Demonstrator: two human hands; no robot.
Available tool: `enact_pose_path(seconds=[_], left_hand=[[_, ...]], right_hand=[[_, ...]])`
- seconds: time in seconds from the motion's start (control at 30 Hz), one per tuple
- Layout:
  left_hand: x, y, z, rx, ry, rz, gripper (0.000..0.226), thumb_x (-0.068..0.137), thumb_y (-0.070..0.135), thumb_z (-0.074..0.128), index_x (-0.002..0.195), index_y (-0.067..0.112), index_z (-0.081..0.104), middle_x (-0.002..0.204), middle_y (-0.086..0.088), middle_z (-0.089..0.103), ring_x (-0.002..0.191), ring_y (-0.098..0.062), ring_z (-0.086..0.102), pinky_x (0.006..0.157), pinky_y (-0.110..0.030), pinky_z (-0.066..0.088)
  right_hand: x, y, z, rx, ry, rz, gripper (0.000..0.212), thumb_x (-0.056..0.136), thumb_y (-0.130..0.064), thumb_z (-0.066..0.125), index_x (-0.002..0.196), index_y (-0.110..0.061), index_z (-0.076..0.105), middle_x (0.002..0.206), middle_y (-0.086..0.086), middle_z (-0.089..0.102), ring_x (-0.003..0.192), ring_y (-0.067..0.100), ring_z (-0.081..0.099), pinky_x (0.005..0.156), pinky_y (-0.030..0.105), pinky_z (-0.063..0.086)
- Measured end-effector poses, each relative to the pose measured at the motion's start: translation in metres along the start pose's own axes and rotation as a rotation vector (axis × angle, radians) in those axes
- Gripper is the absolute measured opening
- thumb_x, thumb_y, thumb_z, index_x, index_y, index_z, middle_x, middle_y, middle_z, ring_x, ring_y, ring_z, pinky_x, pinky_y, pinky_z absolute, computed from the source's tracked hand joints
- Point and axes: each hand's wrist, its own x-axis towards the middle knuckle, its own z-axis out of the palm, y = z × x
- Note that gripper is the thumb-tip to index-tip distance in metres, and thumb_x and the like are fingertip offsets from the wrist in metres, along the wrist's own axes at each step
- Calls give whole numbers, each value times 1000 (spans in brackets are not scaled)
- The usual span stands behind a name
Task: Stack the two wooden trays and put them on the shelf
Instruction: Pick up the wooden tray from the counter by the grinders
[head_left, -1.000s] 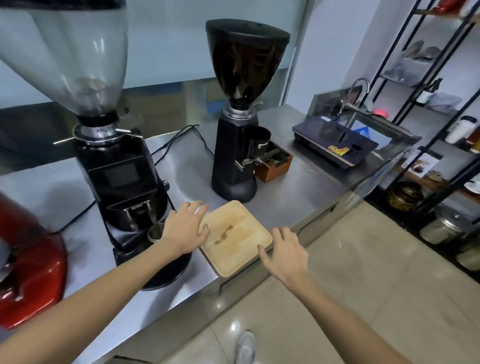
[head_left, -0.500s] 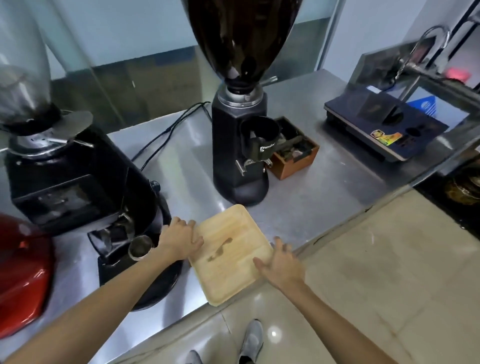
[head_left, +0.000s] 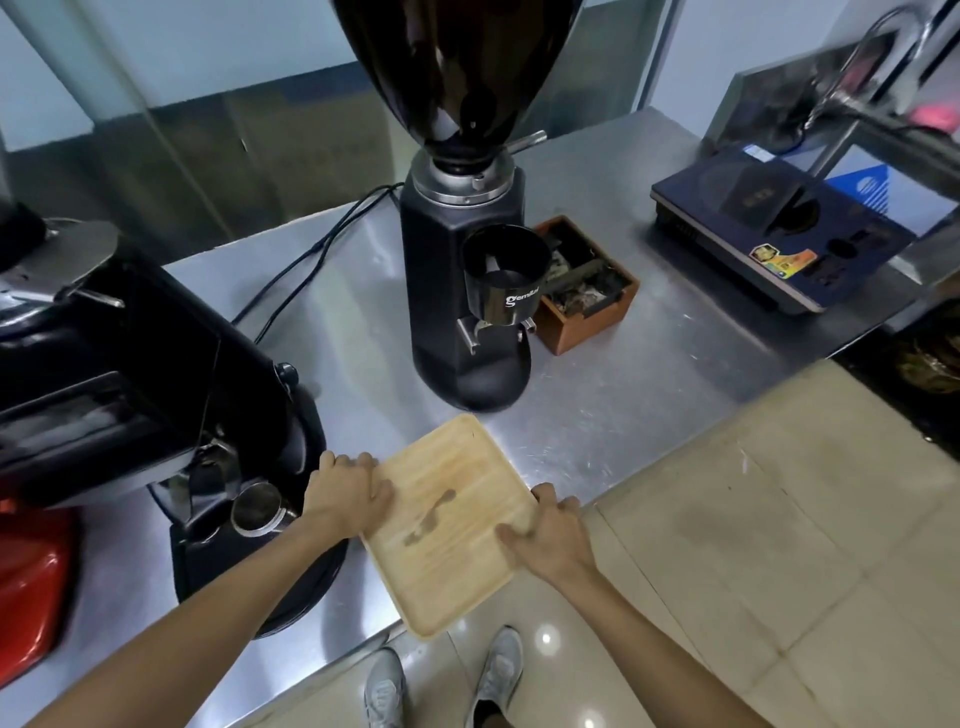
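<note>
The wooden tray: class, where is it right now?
In the head view, the tray lies at the counter's front edge, partly overhanging, just before the black grinder, gripped by the left hand and right hand.

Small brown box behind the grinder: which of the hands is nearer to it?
Right. The right hand grips the wooden tray's right edge, on the small brown box's side; the left hand holds the tray's opposite edge, farther away.
</note>
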Motion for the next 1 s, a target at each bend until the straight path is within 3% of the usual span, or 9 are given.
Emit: enact_pose_path(seconds=[0.1,0.17,0.33,0.43,0.5,0.63,0.73,0.87,1.0], left_hand=[[-1,6,0,-67,40,-10,47,98,49,34,113,12,58,112,-13,60,109,-32,40,99,-42,41],[-3,12,-7,-161,64,-19,43,99,47,33,102,10,54,107,-14,55,108,-32,38,97,-42,41],[-1,31,-29,-328,113,68,45,104,48,31,103,6,48,106,-10,44,85,-34,57,88,-49,49],[1,39,-37,-332,203,111,49,102,53,34,93,8,49,96,-6,50,79,-33,58,80,-47,49],[3,45,-43,-337,289,136,49,101,55,35,82,11,46,84,-5,54,73,-32,57,71,-44,48],[6,63,-53,-293,373,223,41,98,56,40,82,19,48,74,2,59,69,-28,57,61,-37,41],[5,77,-60,-266,394,322,40,97,55,40,74,22,43,69,4,55,64,-25,53,58,-35,38],[-7,94,-63,-249,420,443,42,96,54,39,71,21,38,64,5,48,59,-23,47,53,-34,32],[-25,107,-64,-257,401,587,45,91,60,39,69,21,36,65,5,49,62,-23,49,56,-36,35]], right_hand=[[1,5,-1,1,2,12,67,79,-60,69,125,-17,48,117,9,48,104,28,59,81,31,50],[0,8,-3,0,22,7,68,80,-61,67,124,-14,49,111,6,46,95,25,54,76,30,44],[-5,10,-14,34,53,-34,57,84,-62,63,108,-14,43,90,-4,57,80,21,53,64,33,41],[-16,13,-22,61,73,-53,56,85,-65,62,104,-16,42,76,-16,52,73,16,53,52,24,36],[-26,15,-26,116,113,-57,58,84,-68,62,105,-16,45,76,-17,52,70,10,53,52,17,36],[-51,19,-28,171,210,-40,65,81,-75,60,108,-17,49,95,-3,69,87,20,67,64,32,46],[-73,23,-27,174,307,9,73,81,-78,58,118,-15,53,108,3,74,101,27,71,68,34,47],[-107,30,-23,199,421,81,71,80,-80,56,111,-16,50,103,6,74,98,31,71,72,38,53],[-144,39,-13,260,527,145,66,77,-81,58,105,-23,46,92,-2,70,95,29,70,67,36,47]])
